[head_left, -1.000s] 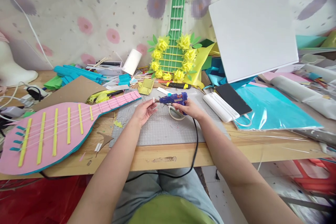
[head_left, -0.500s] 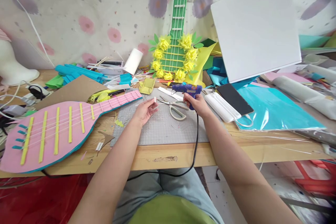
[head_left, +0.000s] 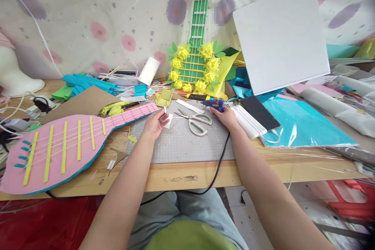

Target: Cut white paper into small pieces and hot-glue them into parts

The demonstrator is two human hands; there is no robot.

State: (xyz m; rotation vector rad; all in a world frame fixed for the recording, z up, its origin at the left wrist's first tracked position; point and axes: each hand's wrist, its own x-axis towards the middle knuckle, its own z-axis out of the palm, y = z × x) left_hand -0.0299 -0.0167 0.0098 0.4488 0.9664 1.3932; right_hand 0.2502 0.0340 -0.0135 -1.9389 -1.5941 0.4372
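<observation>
My left hand (head_left: 156, 122) is raised over the left part of the grey cutting mat (head_left: 175, 150), its thumb and fingertips pinching a small white piece (head_left: 165, 109). On the mat's right side my right hand (head_left: 226, 117) is closed around a blue hot glue gun (head_left: 215, 104), which is low at the mat with its nozzle to the left. Its black cord (head_left: 222, 156) runs down over the table edge. Between my hands are scissors (head_left: 197, 121) with pale handles, blades partly apart. A white paper strip (head_left: 190, 106) lies behind them.
At the left lies a pink paper guitar (head_left: 70, 144) with yellow strips. A green guitar (head_left: 193, 64) with yellow flowers leans at the back. A white board (head_left: 283, 39), a white power bank-like block (head_left: 249, 121) and a blue plastic-wrapped sheet (head_left: 304, 121) are at the right.
My right hand has lowered the glue gun toward the mat and shifted slightly right. My left hand has moved a little left with the white piece.
</observation>
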